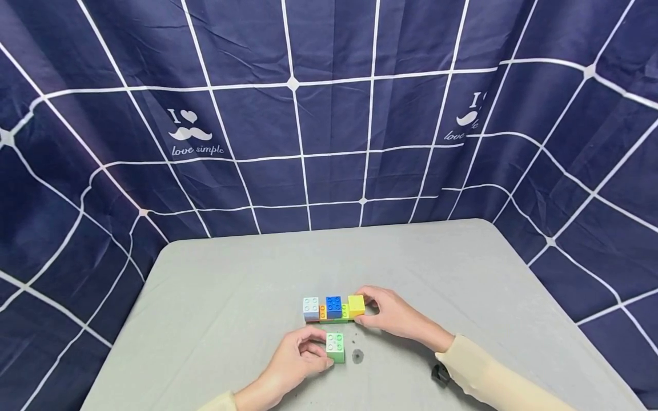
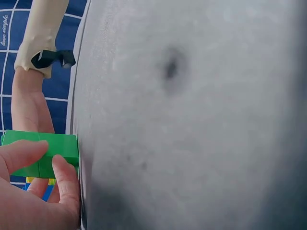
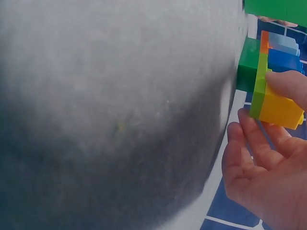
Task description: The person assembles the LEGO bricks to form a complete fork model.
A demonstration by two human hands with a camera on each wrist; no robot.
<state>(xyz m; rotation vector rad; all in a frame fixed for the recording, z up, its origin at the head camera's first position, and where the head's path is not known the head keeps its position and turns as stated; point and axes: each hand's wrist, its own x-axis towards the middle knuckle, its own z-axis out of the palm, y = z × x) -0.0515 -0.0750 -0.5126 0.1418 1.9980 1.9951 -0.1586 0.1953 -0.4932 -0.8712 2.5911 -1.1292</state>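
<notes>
My left hand pinches a green toy building block between thumb and fingers. In the left wrist view a seam crosses the green block, so it looks like two bricks stacked. Just beyond it stands a joined row of bricks: a light blue brick, a blue brick and a yellow brick on top of an orange piece and a lime piece. Underneath is a darker green brick. My right hand grips the yellow brick at the row's right end.
The grey table carries a dark round spot right of the green block. A small black device sits at the right sleeve. A navy curtain with white grid lines surrounds the table's back and sides.
</notes>
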